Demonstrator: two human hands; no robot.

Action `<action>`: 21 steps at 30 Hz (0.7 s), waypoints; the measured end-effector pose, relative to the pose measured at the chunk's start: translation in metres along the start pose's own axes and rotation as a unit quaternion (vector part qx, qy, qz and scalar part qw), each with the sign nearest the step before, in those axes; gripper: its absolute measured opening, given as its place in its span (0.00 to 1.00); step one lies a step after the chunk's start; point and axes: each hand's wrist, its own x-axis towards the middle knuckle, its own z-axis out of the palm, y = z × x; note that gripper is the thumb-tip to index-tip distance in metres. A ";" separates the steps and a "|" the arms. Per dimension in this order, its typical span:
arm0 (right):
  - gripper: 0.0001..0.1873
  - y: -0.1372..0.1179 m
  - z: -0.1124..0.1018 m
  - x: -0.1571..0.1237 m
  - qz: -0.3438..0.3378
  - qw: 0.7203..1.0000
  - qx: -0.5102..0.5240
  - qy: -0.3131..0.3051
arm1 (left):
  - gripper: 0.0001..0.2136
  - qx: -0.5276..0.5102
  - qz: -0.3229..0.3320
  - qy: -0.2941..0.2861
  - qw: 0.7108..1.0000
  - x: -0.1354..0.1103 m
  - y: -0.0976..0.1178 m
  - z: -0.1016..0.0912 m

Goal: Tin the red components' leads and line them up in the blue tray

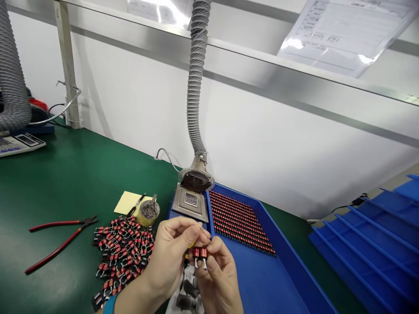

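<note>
A small coil (200, 252) with two red copper windings and pale wire ends is pinched between the thumb and fingers of my right hand (221, 274). My left hand (176, 246) is closed beside it, thumb against the fingers, at the coil's upper edge. A bit of yellow shows between the hands; what my left fingers grip is hidden. To the left lies a loose heap of similar coils (126, 248). A stained white cloth (186, 292) is partly visible below the hands.
Beyond my hands stands a solder pot (190, 199) under a fume hood (196, 179). Coils in rows (242, 220) fill the back of a blue tray (288, 279). Red-handled cutters (62, 244), a round container (149, 212) and yellow paper (126, 203) lie left; blue racks (376, 244) stand right.
</note>
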 end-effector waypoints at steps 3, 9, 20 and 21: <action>0.13 -0.004 0.000 -0.002 0.026 0.999 0.030 0.008 | 0.10 -0.050 0.084 0.062 0.993 -0.001 0.011 -0.002; 0.12 -0.005 -0.012 0.000 0.027 0.997 0.059 0.029 | 0.24 0.249 -0.022 -0.130 0.960 -0.012 0.012 -0.007; 0.18 -0.035 -0.030 -0.003 -0.112 0.946 -0.293 -0.076 | 0.33 0.276 -0.121 -0.236 0.924 -0.016 0.016 -0.009; 0.17 -0.037 -0.032 -0.002 -0.116 0.936 -0.317 -0.101 | 0.34 0.272 -0.131 -0.244 0.922 -0.016 0.017 -0.009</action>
